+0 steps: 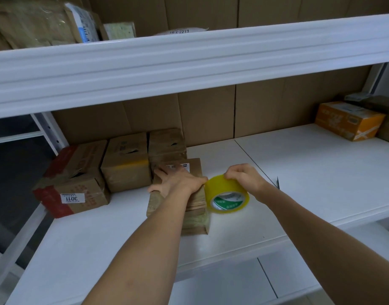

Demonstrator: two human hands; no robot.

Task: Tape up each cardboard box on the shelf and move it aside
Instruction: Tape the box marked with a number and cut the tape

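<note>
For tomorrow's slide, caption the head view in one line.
Left hand presses a cardboard box on the shelf while right hand holds yellow tape roll.

We see a box (178, 201) on the shelf (299, 172), tape roll (227, 194) right of it, three boxes (125, 161) behind-left.

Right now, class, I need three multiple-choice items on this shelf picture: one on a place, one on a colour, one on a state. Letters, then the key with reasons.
1. Where is the tape roll?
A. right of the near box
B. on the upper shelf
C. on the orange box

2. What colour is the roll?
A. red
B. yellow
C. blue

3. What is the left hand doing?
A. hanging idle
B. holding scissors
C. pressing on the near box

Key: 1 A, the roll touches the box's right side; 2 B, its band is yellow; 3 C, the palm lies on the box top while the right hand grips the roll.
</note>
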